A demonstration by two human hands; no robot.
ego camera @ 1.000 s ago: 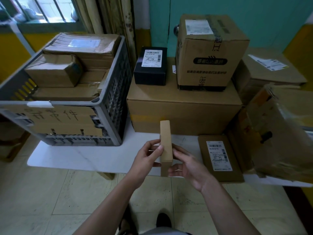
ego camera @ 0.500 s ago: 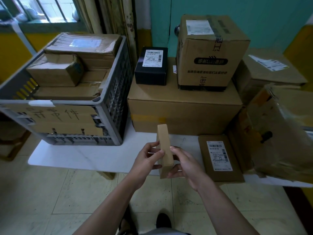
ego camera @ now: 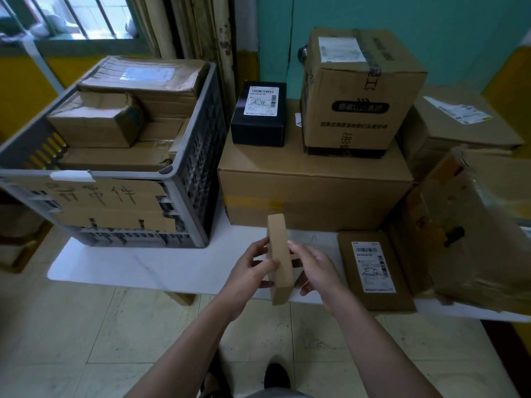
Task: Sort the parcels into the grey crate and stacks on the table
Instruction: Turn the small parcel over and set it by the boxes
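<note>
The parcel [ego camera: 278,237] is held on edge between both hands, above the near rim of the worktop [ego camera: 172,265]. Its attitude has changed in the last second. It stood nearly plumb then; now its top leans toward 11 o'clock, its lower end has swung toward 5 o'clock, and the whole thing has sunk a little. The left grip [ego camera: 250,271] stays clamped on it, thumb over the narrow near edge and fingers behind the left face. The right grip [ego camera: 319,268] is clamped against the right face. Neither has let go.

I read this as turning the parcel to look at it, not carrying it anywhere. Only a bare cardboard edge faces the camera, and both broad faces are hidden, so I cannot tell whether it has a label. The sorting choice looks unmade.

Nothing else has moved. The crate [ego camera: 198,156], at 10 o'clock from the parcel, is heaped to its rim with brown parcels. The carton [ego camera: 313,193] at 12 o'clock carries a black box [ego camera: 258,116] and a taller box [ego camera: 359,90]. A flat parcel [ego camera: 373,271] lies label up on the worktop at 3 o'clock, just beside the right grip. That is probably the easiest stack for so slim a piece, since the crate has little room left.
</note>
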